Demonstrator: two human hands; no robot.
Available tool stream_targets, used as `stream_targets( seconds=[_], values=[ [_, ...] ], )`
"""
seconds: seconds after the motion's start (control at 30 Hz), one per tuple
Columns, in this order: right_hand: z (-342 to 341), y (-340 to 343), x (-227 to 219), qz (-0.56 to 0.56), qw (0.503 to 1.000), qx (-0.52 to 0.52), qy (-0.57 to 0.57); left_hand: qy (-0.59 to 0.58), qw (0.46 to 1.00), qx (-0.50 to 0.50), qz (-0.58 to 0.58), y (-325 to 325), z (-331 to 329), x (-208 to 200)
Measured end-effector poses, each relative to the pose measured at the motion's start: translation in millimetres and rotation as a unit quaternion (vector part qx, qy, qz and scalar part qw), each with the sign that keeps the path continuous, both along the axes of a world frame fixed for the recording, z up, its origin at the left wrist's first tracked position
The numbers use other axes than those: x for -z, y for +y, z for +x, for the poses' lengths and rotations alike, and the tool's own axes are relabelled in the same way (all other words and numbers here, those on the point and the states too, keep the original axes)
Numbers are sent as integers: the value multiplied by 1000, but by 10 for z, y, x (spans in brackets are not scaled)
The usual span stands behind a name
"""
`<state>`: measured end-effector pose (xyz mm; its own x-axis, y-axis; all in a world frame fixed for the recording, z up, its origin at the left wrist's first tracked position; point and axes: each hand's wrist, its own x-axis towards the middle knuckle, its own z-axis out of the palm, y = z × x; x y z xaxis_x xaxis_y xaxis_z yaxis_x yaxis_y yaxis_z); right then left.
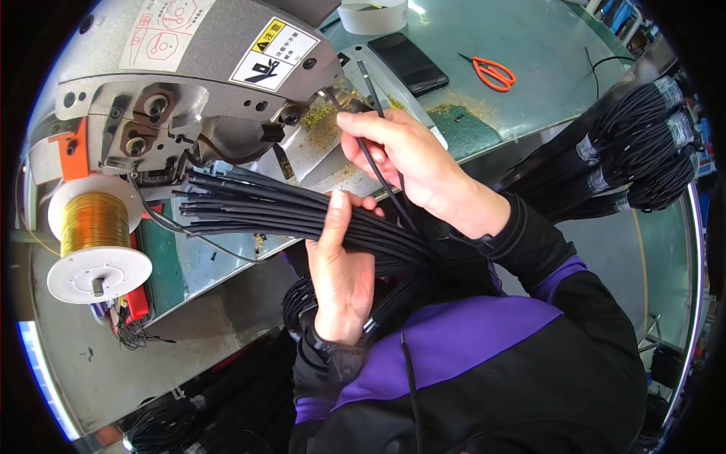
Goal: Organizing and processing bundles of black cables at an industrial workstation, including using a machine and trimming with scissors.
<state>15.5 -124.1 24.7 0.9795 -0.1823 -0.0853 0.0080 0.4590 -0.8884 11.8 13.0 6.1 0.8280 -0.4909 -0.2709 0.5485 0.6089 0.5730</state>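
My left hand (342,268) is closed around a thick bundle of black cables (287,208), its thumb lying across the top. The bundle's cut ends fan out to the left under the machine, and its other end bends down toward my lap. My right hand (404,155) pinches a thin black cable between thumb and fingers. Just ahead of the fingertips is the working point of the grey machine (204,45). Another black cable (370,87) runs up past the right hand's fingers, its end pointing away from me. Exactly how the cables pass through those fingers is partly hidden.
A spool of copper-coloured wire (97,223) hangs at the machine's left. On the green table (541,57) lie a black phone (408,63), orange-handled scissors (493,73), a white tape roll (372,17) and brass-coloured scraps (320,116). Coiled black cable bundles (635,144) hang over the right edge.
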Motion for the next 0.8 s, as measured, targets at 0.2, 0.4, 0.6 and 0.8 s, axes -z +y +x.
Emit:
stream_targets(
  seconds=[0.2,0.4,0.6,0.8],
  values=[
    [102,21,-15,28,1000,3,8,3,1000,-28,0,3,-5,-78],
    [-95,137,44,-161,987,17,-15,-26,999,41,24,-100,-75,73],
    [-46,53,88,-91,994,37,-49,-19,998,8,55,-141,-87,9],
    [89,4,-73,1,999,29,28,-5,1000,7,-18,-21,-1,-33]
  ],
)
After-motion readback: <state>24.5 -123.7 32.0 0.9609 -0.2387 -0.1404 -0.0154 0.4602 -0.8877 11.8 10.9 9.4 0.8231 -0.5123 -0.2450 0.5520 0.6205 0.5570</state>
